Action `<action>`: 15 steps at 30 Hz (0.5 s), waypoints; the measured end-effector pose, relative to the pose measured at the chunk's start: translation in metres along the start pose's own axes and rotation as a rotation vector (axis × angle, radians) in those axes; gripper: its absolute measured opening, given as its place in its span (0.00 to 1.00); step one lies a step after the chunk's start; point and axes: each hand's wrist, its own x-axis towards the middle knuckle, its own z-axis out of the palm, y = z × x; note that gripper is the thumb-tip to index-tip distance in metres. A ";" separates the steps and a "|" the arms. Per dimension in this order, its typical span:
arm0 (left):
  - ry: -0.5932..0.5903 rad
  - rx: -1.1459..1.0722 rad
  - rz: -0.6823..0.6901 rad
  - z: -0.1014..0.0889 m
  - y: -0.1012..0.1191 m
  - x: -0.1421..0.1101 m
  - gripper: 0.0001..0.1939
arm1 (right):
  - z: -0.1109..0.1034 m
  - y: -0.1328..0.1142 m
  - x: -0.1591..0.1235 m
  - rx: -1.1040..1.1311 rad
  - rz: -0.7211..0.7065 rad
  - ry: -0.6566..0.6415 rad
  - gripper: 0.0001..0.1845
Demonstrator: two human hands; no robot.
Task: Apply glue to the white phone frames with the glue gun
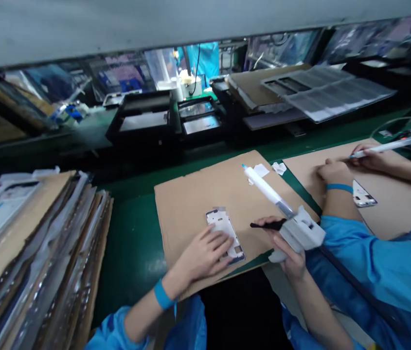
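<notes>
My left hand [205, 253] lies flat with fingers spread on a white phone frame [223, 228], pressing it onto a brown cardboard sheet [190, 199]. My right hand [285, 248] is closed round the grip of a white dispensing gun [300, 233]. Its long white syringe barrel [265, 187] points up and away to the left, ending in a blue tip. A blue wrist strap sits on my left wrist, and both arms wear blue sleeves.
A co-worker at right rests hands [336, 172] on a second cardboard sheet [391, 204], holding a white pen-like tool [384, 147], with another phone frame [363, 194] beside them. Stacked cardboard and bagged sheets [26, 253] fill the left. Black trays [147, 121] stand beyond the green conveyor.
</notes>
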 end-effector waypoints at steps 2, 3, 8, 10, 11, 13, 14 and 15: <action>-0.006 0.051 -0.066 0.002 -0.002 -0.003 0.37 | 0.007 0.007 0.024 0.067 0.012 0.049 0.34; -0.009 0.091 -0.142 0.001 -0.006 -0.002 0.43 | 0.010 0.011 0.031 0.088 0.033 0.077 0.35; -0.030 0.224 -0.351 -0.024 -0.021 0.006 0.51 | 0.009 0.027 0.030 0.161 0.102 0.180 0.38; -0.028 0.239 -0.321 -0.038 -0.011 0.003 0.46 | 0.006 0.028 0.026 0.205 0.129 0.187 0.38; -0.018 0.251 -0.310 -0.046 -0.003 0.000 0.42 | 0.005 0.027 0.024 0.224 0.138 0.196 0.37; 0.020 0.274 -0.302 -0.065 0.017 -0.011 0.35 | 0.004 0.022 0.024 0.248 0.140 0.224 0.36; 0.049 0.280 -0.306 -0.075 0.028 -0.019 0.34 | 0.004 0.020 0.024 0.249 0.137 0.234 0.35; 0.088 0.284 -0.316 -0.087 0.040 -0.028 0.33 | 0.004 0.017 0.025 0.245 0.138 0.247 0.35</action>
